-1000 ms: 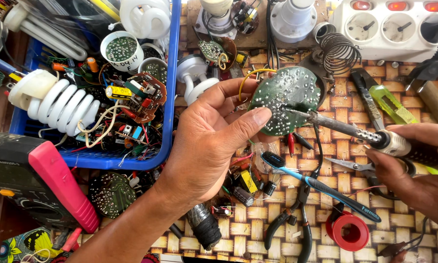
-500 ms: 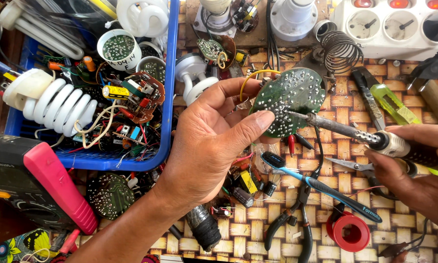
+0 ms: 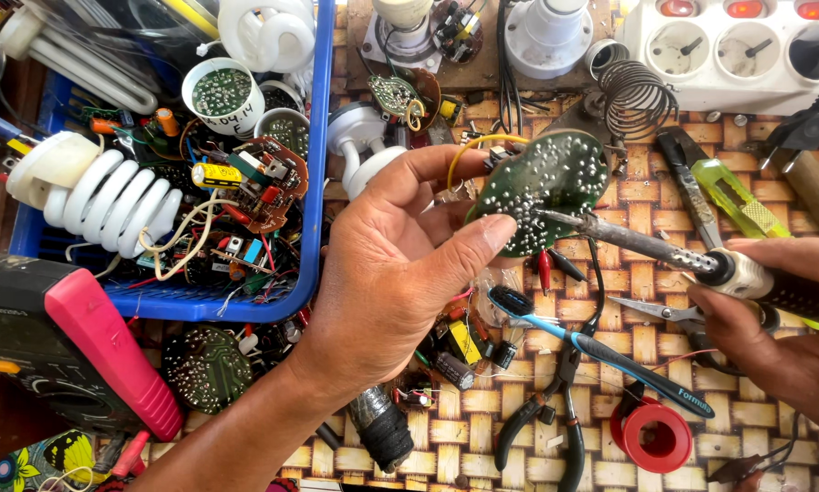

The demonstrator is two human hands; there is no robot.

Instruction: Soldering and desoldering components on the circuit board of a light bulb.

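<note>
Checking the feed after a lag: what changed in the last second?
Almost nothing. The left hand still pinches the round circuit board, and the right hand still holds the soldering iron with its tip on the board. The blue bin is unmoved.

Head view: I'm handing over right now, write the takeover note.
Left hand: grip shut on the round green circuit board, solder side up, above the woven mat.
Right hand: grip shut on the soldering iron; its tip rests on the board's joints.
Nearby: toothbrush, pliers, red solder reel, blue bin of lamp parts.
Done: board lifted, iron applied. Left: whether the joint is finished cannot be told.
</note>
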